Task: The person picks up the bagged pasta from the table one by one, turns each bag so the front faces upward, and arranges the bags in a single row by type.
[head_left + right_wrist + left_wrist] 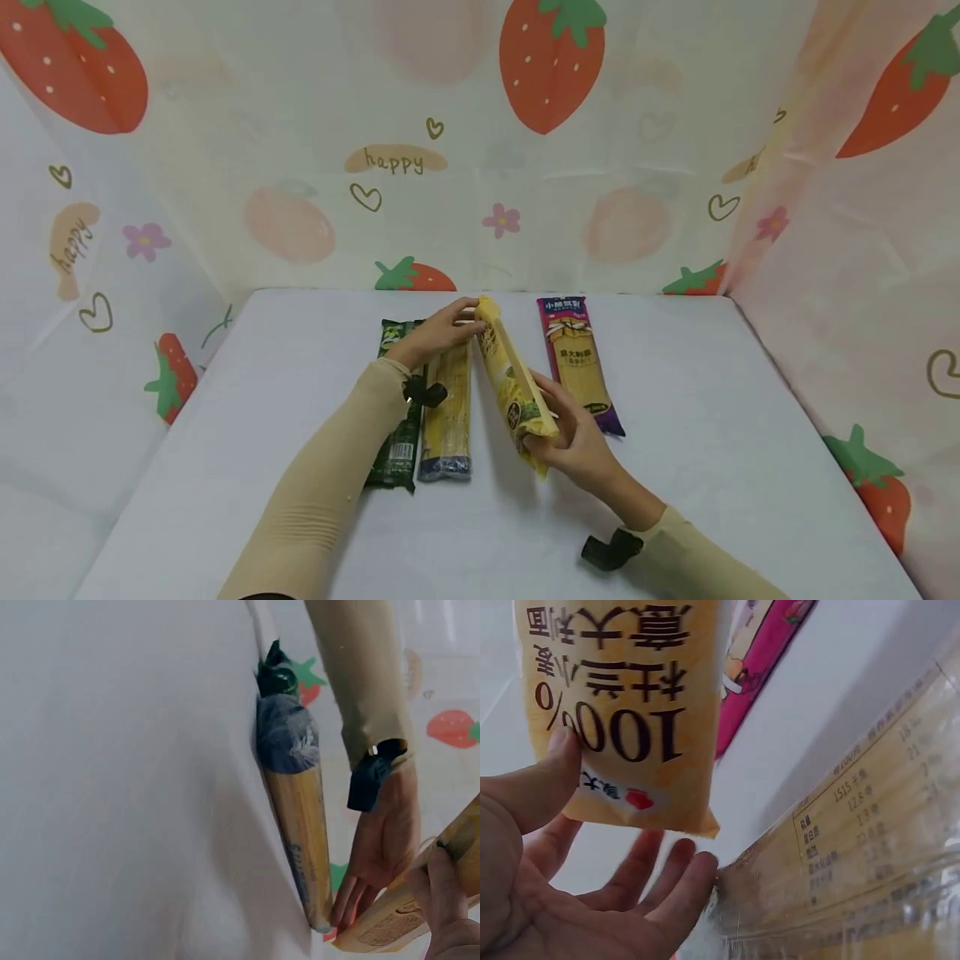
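A yellow pasta packet (501,367), printed with 100% and Chinese characters in the left wrist view, is held tilted above the white table. My left hand (438,333) pinches its far end, thumb on the printed face (630,690) and the other fingers spread below. My right hand (579,440) grips the near end, thumb and fingers on opposite sides. Left of it lies a clear pack of pasta (447,400) with a blue end, close to my left fingers. Partly under my left wrist is a dark green packet (397,446).
To the right, a purple and pink pasta packet (577,358) lies behind my right hand. The white table (675,375) is enclosed by strawberry-print cloth walls (480,192) at the back and sides. Black wrist mounts (611,550) sit on both sleeves.
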Demonstrator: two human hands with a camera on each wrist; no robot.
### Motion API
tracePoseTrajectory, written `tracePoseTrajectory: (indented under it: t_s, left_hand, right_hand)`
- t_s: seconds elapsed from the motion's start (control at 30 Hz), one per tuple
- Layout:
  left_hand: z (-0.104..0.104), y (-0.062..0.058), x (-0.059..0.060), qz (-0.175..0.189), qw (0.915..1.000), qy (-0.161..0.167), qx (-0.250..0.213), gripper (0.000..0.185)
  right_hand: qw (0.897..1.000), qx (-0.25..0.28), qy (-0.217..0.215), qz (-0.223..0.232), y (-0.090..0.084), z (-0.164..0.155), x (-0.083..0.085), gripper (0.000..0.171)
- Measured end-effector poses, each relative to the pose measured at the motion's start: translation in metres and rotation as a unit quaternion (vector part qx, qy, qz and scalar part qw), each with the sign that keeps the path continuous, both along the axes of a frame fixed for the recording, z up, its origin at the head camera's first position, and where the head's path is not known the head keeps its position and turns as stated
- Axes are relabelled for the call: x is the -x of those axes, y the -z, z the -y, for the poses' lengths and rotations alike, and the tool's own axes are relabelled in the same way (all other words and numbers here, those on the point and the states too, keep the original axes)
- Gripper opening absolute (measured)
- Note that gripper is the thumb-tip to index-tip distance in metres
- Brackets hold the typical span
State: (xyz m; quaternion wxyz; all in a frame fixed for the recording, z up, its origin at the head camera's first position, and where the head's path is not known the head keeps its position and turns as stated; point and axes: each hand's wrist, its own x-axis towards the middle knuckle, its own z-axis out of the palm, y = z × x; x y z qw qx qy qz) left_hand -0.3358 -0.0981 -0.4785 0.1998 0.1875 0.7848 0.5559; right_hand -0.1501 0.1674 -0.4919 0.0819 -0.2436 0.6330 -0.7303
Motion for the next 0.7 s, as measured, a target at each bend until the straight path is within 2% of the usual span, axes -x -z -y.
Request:
tracePoseTrajectory:
  t_s: [0.2,0.3,0.4,0.53,0.7]
  left_hand:
    - [0.002,0.002,0.002,0.065,0.9959,0.006,-0.062,0.072]
    - [0.003,0.002,0.001,0.081,0.9931,0.010,-0.085,0.070]
    - [0.004,0.002,0.001,0.089,0.9903,0.003,-0.107,0.065]
    - [0.002,0.001,0.001,0.081,0.9897,-0.017,-0.116,0.063]
    - [-0.001,-0.001,-0.002,0.088,0.9892,-0.051,-0.106,0.067]
  right_hand:
    - [1.000,0.013,0.019,0.016,-0.001,0.001,-0.001,0.087]
    - [0.999,0.017,0.029,0.024,0.000,0.002,-0.002,0.085]
    - [0.999,0.025,0.028,0.031,-0.002,0.004,-0.002,0.084]
    - [0.999,0.025,0.025,0.035,-0.007,0.005,-0.003,0.082]
    - [0.999,-0.024,0.027,0.025,-0.013,0.003,-0.006,0.083]
